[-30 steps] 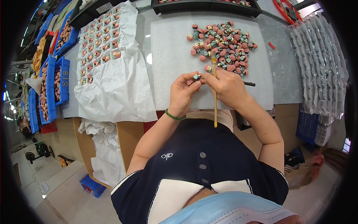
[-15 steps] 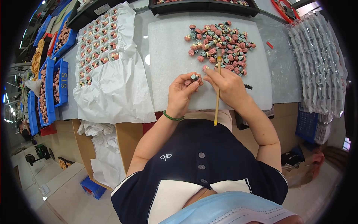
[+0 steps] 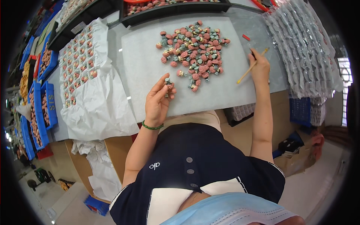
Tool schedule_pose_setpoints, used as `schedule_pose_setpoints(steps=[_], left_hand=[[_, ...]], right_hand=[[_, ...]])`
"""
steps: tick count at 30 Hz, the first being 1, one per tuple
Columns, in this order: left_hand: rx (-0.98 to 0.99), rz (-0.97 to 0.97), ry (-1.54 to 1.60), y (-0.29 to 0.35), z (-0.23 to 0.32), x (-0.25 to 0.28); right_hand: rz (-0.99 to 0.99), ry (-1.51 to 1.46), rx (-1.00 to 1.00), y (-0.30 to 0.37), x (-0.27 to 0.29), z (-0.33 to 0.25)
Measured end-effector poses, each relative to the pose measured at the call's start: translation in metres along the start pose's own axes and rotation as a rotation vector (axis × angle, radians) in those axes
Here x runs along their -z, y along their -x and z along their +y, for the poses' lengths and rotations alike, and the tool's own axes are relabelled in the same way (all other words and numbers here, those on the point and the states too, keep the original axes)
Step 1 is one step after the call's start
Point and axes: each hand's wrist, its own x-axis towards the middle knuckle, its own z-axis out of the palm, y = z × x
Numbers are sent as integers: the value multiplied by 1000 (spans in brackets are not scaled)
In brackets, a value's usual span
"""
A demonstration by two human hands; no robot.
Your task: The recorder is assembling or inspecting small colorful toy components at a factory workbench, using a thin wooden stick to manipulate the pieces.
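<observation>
My left hand (image 3: 156, 105) pinches a small painted figurine (image 3: 169, 84) with pink hair and a grey-green base between thumb and fingers; a second one may be partly hidden in the palm. Off to the right, my right hand (image 3: 261, 68) is closed around a thin yellow-handled brush (image 3: 245, 74), which slants across the fingers. A short dark piece (image 3: 253, 54) shows at its fingertips, too small to identify. Between and beyond the hands, a loose heap of similar figurines (image 3: 202, 68) lies on a white foam sheet (image 3: 138, 48).
At left, a compartment tray (image 3: 79, 56) of figurines rests on white paper (image 3: 99, 112). Blue bins (image 3: 48, 105) of figurines stand farther left. Black trays line the back, including one (image 3: 176, 8). Stacked clear plastic trays (image 3: 296, 48) stand at right, near a small red piece (image 3: 246, 37).
My right hand has moved away from the left hand and the heap to the right, brush still in it. The left hand keeps its figurine. The whole view has shifted.
</observation>
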Motion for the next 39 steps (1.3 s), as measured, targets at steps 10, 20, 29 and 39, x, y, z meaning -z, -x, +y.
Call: schedule_pose_setpoints(steps=[10,20,29,39], left_hand=[[-27,3,3,16,28,21],[-34,-68,-109,23,35,28],[-94,-41,-102,23,42,43],[-16,-20,-80,26,42,50]], right_hand=[[71,-214,-93,4,33,-68],[-431,-1000,271,35,31,-224],[-562,-1027,400,49,8,-250],[-355,-1111,166,53,-2,-253]])
